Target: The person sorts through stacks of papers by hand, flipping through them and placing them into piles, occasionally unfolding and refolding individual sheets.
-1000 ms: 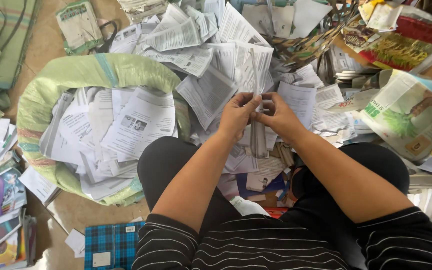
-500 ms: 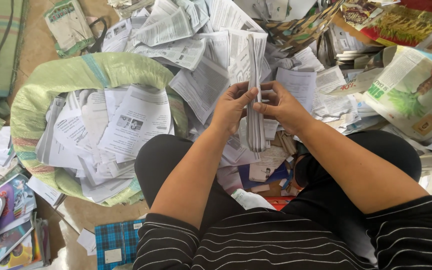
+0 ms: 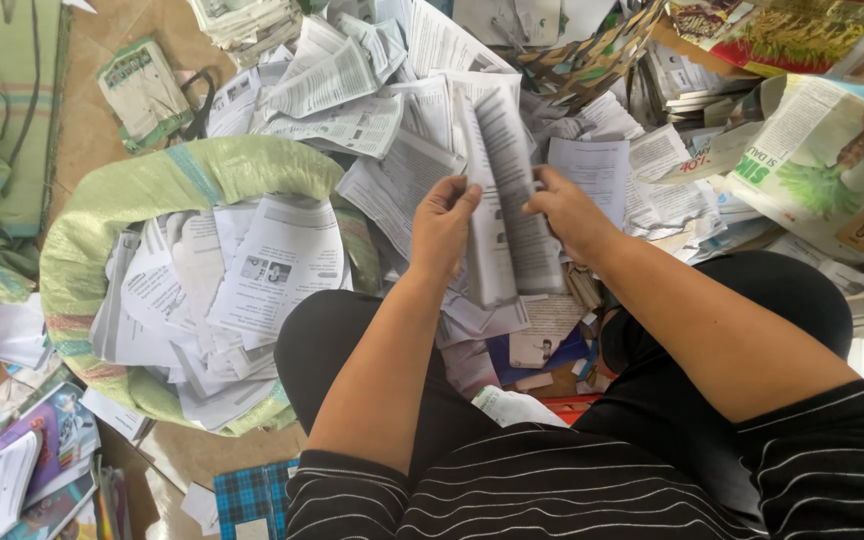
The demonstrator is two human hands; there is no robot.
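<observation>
I hold a thin printed booklet [image 3: 500,190] upright in front of me, its pages fanned apart at the top. My left hand [image 3: 444,222] grips its left pages. My right hand [image 3: 564,208] grips the right pages near the spine. Both arms reach out over my knees in dark trousers. Beneath the booklet lies a heap of loose printed sheets [image 3: 382,90].
A green woven sack [image 3: 142,190] at my left is full of loose printed pages [image 3: 242,270]. Colourful magazines [image 3: 832,150] lie at the right, books [image 3: 32,460] at the lower left, and a checked blue item [image 3: 247,500] sits by my leg.
The booklet has been raised and pulled open, its pages now spreading apart between my hands. The view has shifted slightly upward.
</observation>
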